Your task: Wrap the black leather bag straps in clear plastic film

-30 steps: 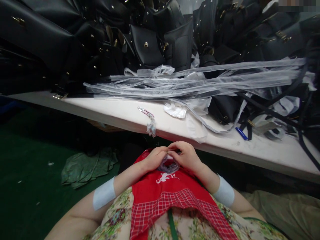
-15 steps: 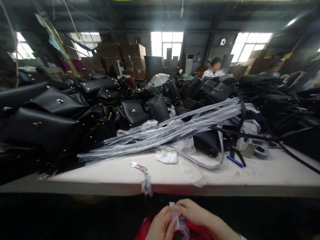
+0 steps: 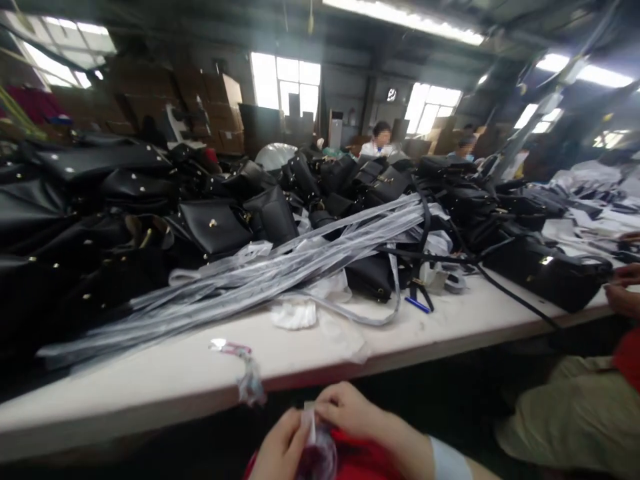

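Low in the view, over a red garment [image 3: 357,460], my left hand [image 3: 281,443] pinches a small white strip [image 3: 309,424] between thumb and fingers. Close beside it, my right hand [image 3: 350,408] has its fingers closed at the strip's upper end. Under the strip is a clear, purplish ring-shaped thing [image 3: 324,459]; whether it is a roll of tape or bunched plastic I cannot tell. Pink-handled thread snips [image 3: 231,347] lie on the white table [image 3: 185,373], with a frayed pale cloth tie [image 3: 250,383] hanging over the edge.
Long plastic-wrapped straps [image 3: 280,267] lie across the table before a heap of black bags [image 3: 215,227]. A blue pen [image 3: 417,305] and crumpled white wrapping [image 3: 294,315] are nearby. At right, a co-worker's hand [image 3: 625,293] is beside a black bag [image 3: 545,270]. More people sit beyond the heap.
The view has swung to the right, bringing the co-worker and the right end of the table into sight. My hands remain together at the white strip.
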Demonstrator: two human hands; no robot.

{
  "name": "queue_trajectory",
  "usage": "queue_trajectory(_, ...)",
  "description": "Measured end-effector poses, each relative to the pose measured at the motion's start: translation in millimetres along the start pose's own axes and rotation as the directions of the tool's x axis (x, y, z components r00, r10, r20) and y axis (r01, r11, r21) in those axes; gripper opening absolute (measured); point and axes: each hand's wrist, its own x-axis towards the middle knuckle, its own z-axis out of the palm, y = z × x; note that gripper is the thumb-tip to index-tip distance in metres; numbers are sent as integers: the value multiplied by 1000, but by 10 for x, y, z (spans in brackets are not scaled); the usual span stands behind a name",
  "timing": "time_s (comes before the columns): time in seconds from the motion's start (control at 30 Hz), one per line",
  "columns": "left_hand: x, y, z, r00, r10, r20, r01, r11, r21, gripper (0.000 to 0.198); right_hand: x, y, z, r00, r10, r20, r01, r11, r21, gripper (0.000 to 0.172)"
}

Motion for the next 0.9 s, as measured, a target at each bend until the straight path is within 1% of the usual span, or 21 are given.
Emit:
queue_trajectory(0.03,-45,64,13,999,3,-33,-3,1000,-7,40,-38,-48,-46,999,-31,24,30,999,14,21)
queue_trajectory(0.07,-79,130,26,999,22,-42,-24,999,-28,36,-65,-84,-94,997,-50,55,49,998,36,23)
queue_trajectory(0.13,-108,234,48,997,63,-46,-69,987,-146,19,-88,-111,-179,994,-55,92,48,996,74,26)
queue_trajectory(0.17,-110,265,58,995,59,-81,-73,980,-184,18,-93,-107,-210,992,-60,113,51,996,79,25)
queue_trajectory(0.23,-110,295,75,996,26,-86,-45,974,-221,25,-112,-90,-246,987,-63,146,53,996,71,24)
queue_trajectory(0.33,-126,325,81,999,13,-42,-19,987,-162,28,-159,-87,-265,982,-54,183,48,998,36,27)
queue_trajectory(0.47,-131,400,59,998,54,-8,-55,998,-19,29,-175,-131,-325,969,-54,242,61,998,-21,27)
queue_trajectory(0.6,-106,484,56,996,57,66,-60,997,44,28,-172,-186,-431,946,-52,320,101,985,-137,27)
queue_trajectory(0.7,-90,525,41,994,35,104,-44,995,92,27,-222,-229,-448,948,-65,311,143,961,-235,23)
queue_trajectory(0.77,-69,526,7,988,6,156,-30,988,152,32,-282,-252,-406,957,-129,260,215,918,-334,21)
queue_trajectory(0.8,-51,516,-15,980,-11,198,-25,983,180,36,-313,-258,-374,957,-177,231,260,879,-401,20)
queue_trajectory(0.87,-4,479,-48,952,-51,301,0,986,168,39,-366,-255,-304,939,-285,194,344,756,-556,20)
queue_trajectory(0.9,23,457,-54,935,-70,349,33,993,112,37,-384,-247,-275,924,-331,190,373,680,-631,20)
